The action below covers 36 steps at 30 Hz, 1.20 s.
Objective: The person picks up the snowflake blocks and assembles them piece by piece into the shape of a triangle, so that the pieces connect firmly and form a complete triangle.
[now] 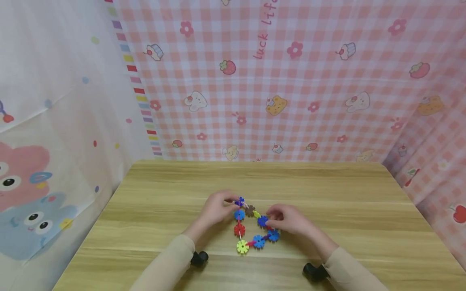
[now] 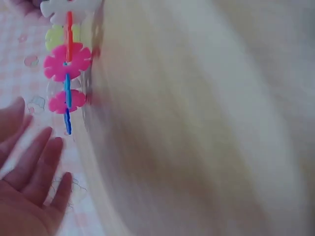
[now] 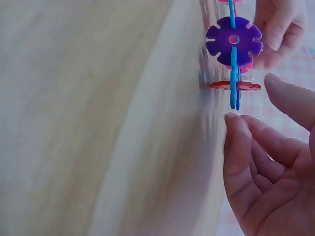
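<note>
A ring of interlocked plastic snowflake discs stands on the wooden table, flat discs alternating with edge-on ones. Its pieces include a yellow-green disc [image 1: 242,247], a red disc [image 1: 239,230], a brown disc [image 1: 250,210] and several blue ones. My left hand [image 1: 218,206] is at the ring's far left, beside a dark blue disc [image 1: 241,201]; the left wrist view shows its fingers spread and apart from the chain. Beside another dark blue disc [image 1: 262,221] on the right is my right hand [image 1: 287,218]. In the right wrist view its fingers are loosely bent, below a red disc [image 3: 236,86], with nothing between thumb and index.
The wood-grain table [image 1: 145,242] spreads around the ring on all sides. Behind it hangs a pink checked cloth [image 1: 255,121], with a white cartoon cloth [image 1: 65,101] at left. A black wrist camera [image 1: 199,258] sits under the left sleeve, another camera [image 1: 315,272] under the right.
</note>
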{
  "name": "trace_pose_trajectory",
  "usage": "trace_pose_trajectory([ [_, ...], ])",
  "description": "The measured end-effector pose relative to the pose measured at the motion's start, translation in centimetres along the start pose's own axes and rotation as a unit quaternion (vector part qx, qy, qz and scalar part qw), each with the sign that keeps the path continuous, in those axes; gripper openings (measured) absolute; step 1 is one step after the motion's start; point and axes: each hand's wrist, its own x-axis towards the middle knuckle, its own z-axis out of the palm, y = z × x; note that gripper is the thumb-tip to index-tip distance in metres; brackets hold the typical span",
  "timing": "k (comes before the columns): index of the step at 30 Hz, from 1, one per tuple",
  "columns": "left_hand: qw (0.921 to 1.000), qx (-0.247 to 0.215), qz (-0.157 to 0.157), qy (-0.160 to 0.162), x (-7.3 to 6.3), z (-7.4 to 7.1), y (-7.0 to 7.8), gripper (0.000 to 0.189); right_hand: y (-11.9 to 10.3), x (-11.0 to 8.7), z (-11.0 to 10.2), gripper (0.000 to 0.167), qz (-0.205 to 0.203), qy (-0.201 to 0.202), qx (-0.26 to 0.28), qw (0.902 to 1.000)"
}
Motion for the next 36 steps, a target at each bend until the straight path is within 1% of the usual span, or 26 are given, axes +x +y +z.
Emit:
trace_pose_trajectory([
  [2, 0.9997, 0.001, -0.022, -0.012, -0.7, -0.1, -0.1, 0.021, 0.1, -0.2, 0.0, 0.031, -0.007, -0.005, -0.009, 0.9999],
  [3, 0.9994, 0.001, -0.029, -0.021, -1.0, -0.1, -0.1, 0.022, 0.1, -0.3, 0.0, 0.031, -0.006, -0.011, -0.003, 0.9999],
  [6, 0.9976, -0.002, -0.047, -0.051, -1.8, 0.2, -0.1, 0.027, -0.1, -0.7, 0.1, 0.029, 0.005, -0.03, 0.035, 0.9989],
  [8, 0.9966, -0.014, -0.051, -0.063, -1.9, 0.4, -0.1, 0.03, -0.2, -0.8, 0.3, 0.029, 0.019, -0.036, 0.066, 0.997],
  [10, 0.9957, -0.03, -0.056, -0.068, -1.8, 0.6, 0.1, 0.032, -0.3, -1.0, 0.3, 0.03, 0.033, -0.037, 0.092, 0.9945],
  [14, 0.9936, -0.054, -0.071, -0.07, -1.1, 1.0, 0.2, 0.033, -0.1, -1.1, 0.4, 0.033, 0.045, -0.041, 0.128, 0.9899],
  [17, 0.9932, -0.061, -0.074, -0.067, -0.6, 1.3, 0.2, 0.032, 0.1, -1.1, 0.4, 0.035, 0.052, -0.042, 0.153, 0.986],
  [20, 0.9929, -0.064, -0.074, -0.067, -0.3, 1.5, 0.2, 0.032, 0.4, -1.0, 0.4, 0.036, 0.055, -0.038, 0.16, 0.9848],
  [25, 0.9933, -0.062, -0.075, -0.062, -0.2, 1.5, 0.2, 0.031, 0.5, -0.8, 0.4, 0.034, 0.052, -0.029, 0.16, 0.9853],
  [27, 0.9943, -0.056, -0.072, -0.055, -0.2, 1.5, 0.2, 0.03, 0.5, -0.8, 0.4, 0.034, 0.05, -0.026, 0.161, 0.9853],
  [30, 0.997, -0.033, -0.057, -0.04, 0.0, 1.4, 0.3, 0.029, 0.4, -0.8, 0.4, 0.036, 0.052, -0.024, 0.16, 0.9854],
  [33, 0.9993, 0.014, -0.02, -0.027, 0.5, 1.5, 0.6, 0.028, 0.1, -0.9, 0.5, 0.041, 0.054, -0.017, 0.125, 0.9905],
  [36, 0.998, 0.057, 0.021, -0.021, 1.2, 2.0, 1.0, 0.028, -0.3, -1.0, 0.5, 0.046, 0.06, -0.014, 0.084, 0.9946],
])
